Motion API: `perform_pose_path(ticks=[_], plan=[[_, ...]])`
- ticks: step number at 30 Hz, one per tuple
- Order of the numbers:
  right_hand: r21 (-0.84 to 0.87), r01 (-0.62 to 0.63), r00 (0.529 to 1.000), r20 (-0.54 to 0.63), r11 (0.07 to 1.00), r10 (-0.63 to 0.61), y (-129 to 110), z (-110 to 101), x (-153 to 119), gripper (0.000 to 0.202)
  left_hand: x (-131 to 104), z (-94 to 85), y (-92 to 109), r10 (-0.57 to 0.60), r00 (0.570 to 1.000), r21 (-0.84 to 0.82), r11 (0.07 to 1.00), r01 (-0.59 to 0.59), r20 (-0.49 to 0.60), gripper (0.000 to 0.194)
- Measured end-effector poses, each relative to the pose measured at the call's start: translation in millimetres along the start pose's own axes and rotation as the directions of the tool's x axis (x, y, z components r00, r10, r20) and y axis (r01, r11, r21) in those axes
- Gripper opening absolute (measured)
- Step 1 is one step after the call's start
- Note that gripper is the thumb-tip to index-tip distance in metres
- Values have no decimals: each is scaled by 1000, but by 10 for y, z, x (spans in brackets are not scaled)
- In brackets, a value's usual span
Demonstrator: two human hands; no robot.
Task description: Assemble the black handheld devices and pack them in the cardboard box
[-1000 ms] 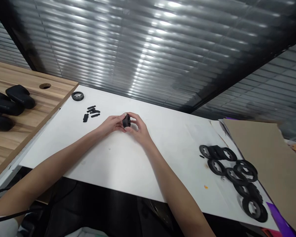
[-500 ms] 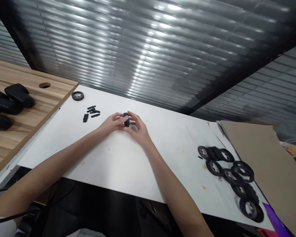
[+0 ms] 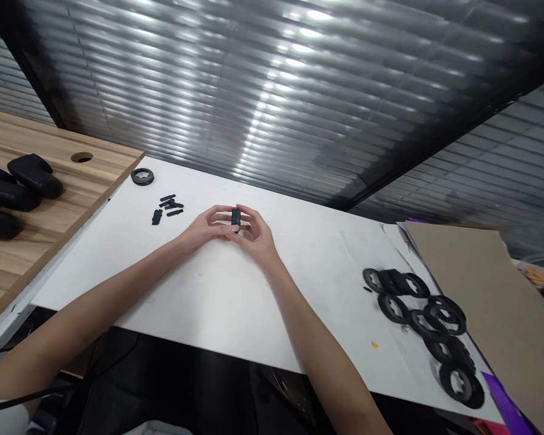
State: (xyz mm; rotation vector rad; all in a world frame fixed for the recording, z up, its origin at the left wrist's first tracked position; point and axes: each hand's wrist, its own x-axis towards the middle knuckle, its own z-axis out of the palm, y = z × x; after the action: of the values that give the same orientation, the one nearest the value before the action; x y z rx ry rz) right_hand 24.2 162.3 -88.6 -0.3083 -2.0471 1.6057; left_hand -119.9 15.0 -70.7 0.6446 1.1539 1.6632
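Between my two hands stands a small black part [image 3: 236,217], narrow and upright from this angle; its full shape is partly covered by fingers. My left hand [image 3: 207,225] grips it from the left, thumb low on its near face. From the right my right hand [image 3: 257,234] holds the same part, with fingertips at its top and thumb near its bottom. Left of my hands lie several flat black strips [image 3: 171,203] and a short black piece [image 3: 156,217]. Behind them a black ring [image 3: 142,176] rests flat on the white table [image 3: 208,302].
Several black rings [image 3: 428,326] are grouped on the table's right side. A brown cardboard sheet [image 3: 489,302] lies beyond them. On the wooden surface [image 3: 72,199] to the left are black rounded objects [image 3: 34,172]. Metallic blinds [image 3: 236,90] stand behind the table.
The black part has turned a little and shifted slightly right between my fingers. My left thumb has slid lower on it. Both hands stay in nearly the same place.
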Motion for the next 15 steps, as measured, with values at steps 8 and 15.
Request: perform_pose_path(ticks=[8, 15], plan=[[-7, -9, 1000, 9, 1000, 9, -17, 17, 10, 77, 54, -10, -62, 11, 1000, -80, 997, -14, -29, 65], [-13, -9, 1000, 19, 1000, 9, -1, 2, 1, 80, 43, 12, -48, 1, 999, -81, 997, -4, -39, 68]])
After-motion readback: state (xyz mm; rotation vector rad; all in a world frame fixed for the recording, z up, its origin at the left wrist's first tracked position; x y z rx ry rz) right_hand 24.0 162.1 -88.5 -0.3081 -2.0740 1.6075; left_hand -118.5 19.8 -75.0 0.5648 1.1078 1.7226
